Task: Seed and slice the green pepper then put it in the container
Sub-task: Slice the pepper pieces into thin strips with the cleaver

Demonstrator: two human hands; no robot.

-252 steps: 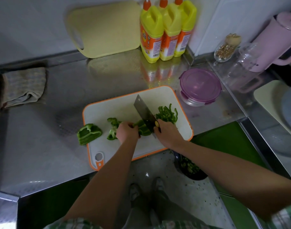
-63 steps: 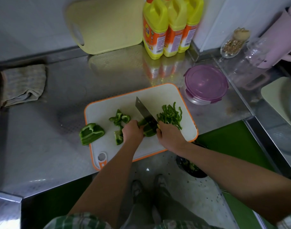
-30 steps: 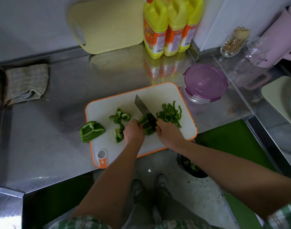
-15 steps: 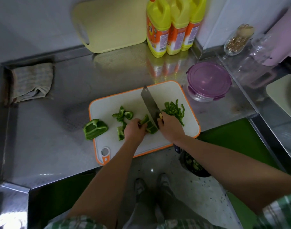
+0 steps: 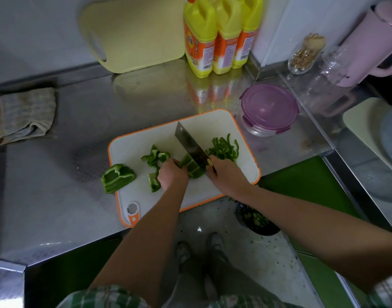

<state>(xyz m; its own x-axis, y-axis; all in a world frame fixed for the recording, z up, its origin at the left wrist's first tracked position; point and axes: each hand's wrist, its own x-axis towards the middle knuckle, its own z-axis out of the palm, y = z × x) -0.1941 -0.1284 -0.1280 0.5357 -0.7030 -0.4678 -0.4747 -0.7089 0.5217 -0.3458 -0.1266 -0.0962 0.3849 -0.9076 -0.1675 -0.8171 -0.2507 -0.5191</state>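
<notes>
On the floor below the countertop's front edge, nearest the person, a dark bin [image 5: 257, 223] holds green scraps. Above it, the white cutting board [image 5: 212, 123] with an orange rim lies at the front edge of the steel countertop [image 5: 57, 196], its near side overhanging that edge.

The left hand [image 5: 172, 175] curls its fingers down onto a pepper piece [image 5: 192, 168] near the board's middle and pins it there. The right hand [image 5: 226, 174] is wrapped around the handle of the knife [image 5: 190, 145]. The broad blade meets the right end of that piece and points toward the board's far edge.

Right of the blade, toward the board's right edge, lies a heap of thin pepper slices [image 5: 225, 147]. Left of the left hand sit small pepper scraps [image 5: 155, 155]. A larger pepper chunk [image 5: 117, 177] straddles the board's left edge, partly on the steel.

Just past the board's far right corner stands the container [image 5: 268, 107], its purple lid on. A folded cloth [image 5: 23, 114] lies near the countertop's left edge.

At the back edge a yellow board [image 5: 135, 34] leans on the wall beside 3 yellow bottles [image 5: 212, 34]. Toward the far right corner stand a glass jar [image 5: 306, 54] and a pink jug [image 5: 373, 41].
</notes>
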